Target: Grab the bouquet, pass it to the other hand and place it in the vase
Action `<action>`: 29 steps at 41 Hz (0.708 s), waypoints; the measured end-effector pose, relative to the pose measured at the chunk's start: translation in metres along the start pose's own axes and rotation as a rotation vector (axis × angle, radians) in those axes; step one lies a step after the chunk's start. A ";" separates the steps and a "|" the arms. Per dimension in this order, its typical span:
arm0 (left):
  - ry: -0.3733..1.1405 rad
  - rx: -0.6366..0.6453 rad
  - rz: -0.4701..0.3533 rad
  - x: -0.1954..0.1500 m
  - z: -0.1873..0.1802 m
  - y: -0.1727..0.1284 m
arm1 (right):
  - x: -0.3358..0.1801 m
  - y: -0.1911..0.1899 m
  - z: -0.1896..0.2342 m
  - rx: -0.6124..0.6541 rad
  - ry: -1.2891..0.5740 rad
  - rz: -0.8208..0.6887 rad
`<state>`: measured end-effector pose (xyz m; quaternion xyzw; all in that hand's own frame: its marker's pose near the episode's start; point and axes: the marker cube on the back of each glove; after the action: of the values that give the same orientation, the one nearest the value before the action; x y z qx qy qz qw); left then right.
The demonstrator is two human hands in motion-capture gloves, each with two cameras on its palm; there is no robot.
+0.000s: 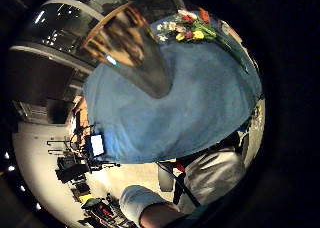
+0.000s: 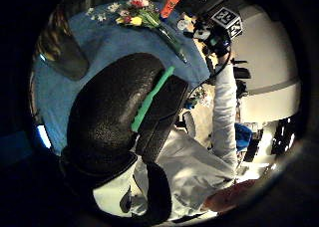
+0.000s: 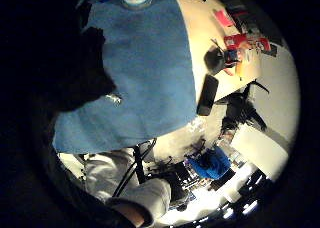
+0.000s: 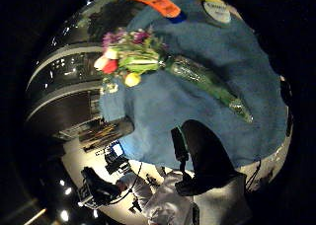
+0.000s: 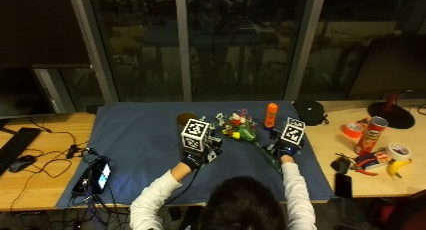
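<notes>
**Bouquet not yet lifted**

Blue cloth (image 5: 140, 140) covers the table. The bouquet (image 5: 241, 127) lies ahead of both hands, ungrasped. Left hand (image 5: 195, 160) and right hand (image 5: 286, 151): finger state cannot be told. Risk: gripping the blooms may crush them. Only the left little-finger palm view shows the vase (image 1: 135, 48) close.

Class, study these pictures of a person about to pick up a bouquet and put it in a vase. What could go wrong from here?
1. The orange bottle stands right beside the bouquet on the blue cloth, so a reaching hand might knock it over.
2. The vase is tall and close to the left hand; a bump during the pass might tip it.
3. The bouquet's long wrapped stems could catch the vase's rim.
</notes>
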<state>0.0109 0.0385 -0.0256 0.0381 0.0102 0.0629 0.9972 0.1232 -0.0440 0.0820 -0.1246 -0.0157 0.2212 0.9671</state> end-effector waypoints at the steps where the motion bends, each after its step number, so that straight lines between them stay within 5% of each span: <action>1: -0.002 0.004 -0.005 -0.002 -0.002 0.001 | 0.000 0.001 0.003 0.049 0.007 0.006; 5: 0.004 0.018 -0.024 -0.010 -0.005 0.002 | -0.001 -0.007 0.027 0.120 0.018 0.036; 17: 0.015 -0.013 -0.052 -0.015 0.000 0.005 | -0.010 -0.010 0.084 0.060 0.177 0.031; 26: 0.040 -0.022 -0.087 -0.027 -0.006 0.000 | -0.024 -0.006 0.072 0.016 -0.199 -0.073; 29: 0.049 -0.039 -0.088 -0.030 -0.007 -0.006 | -0.025 -0.009 0.059 0.199 -0.186 -0.083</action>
<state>-0.0180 0.0299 -0.0328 0.0166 0.0351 0.0203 0.9990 0.0996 -0.0486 0.1423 -0.0062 -0.0883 0.1920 0.9774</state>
